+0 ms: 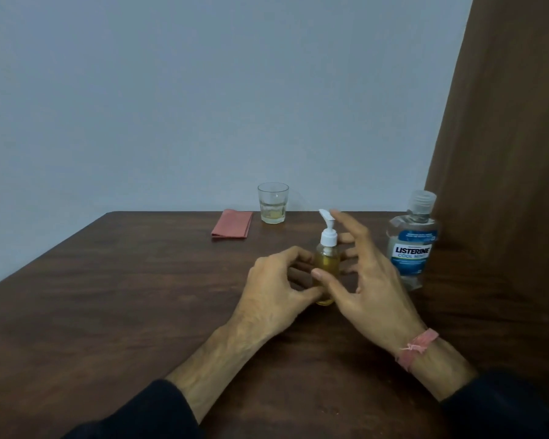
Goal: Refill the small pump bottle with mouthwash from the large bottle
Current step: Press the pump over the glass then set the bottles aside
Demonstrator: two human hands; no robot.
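The pump bottle [326,261] stands upright on the table [108,296], a bit right of center, with yellowish liquid inside and a white pump on top, nozzle tilted up and to the left.

Left hand [276,286] comes in from the left with its fingers curled around the bottle's lower body. The thumb sits at the near side by the base and the fingertips wrap toward the far side, so it looks like a loose hold on the glass rather than a hard squeeze. Can't tell exactly how many fingers actually touch.

Right hand [362,280] is just to the right of the bottle, fingers spread wide and mostly straight, holding nothing. Its thumb tip lies across the front of the bottle and seems to touch it, and the index finger reaches up beside the pump head, slightly blurred. There's a pink band [417,346] on that wrist, and dark sleeves on both arms.

The Listerine bottle [412,242] stands upright further right, near the table's right edge, cap on, well apart from both hands. At the far edge is a glass [273,202] with a little pale liquid in the bottom, and just left of it a folded pink cloth [232,228]. A brown curtain [504,153] hangs on the right.
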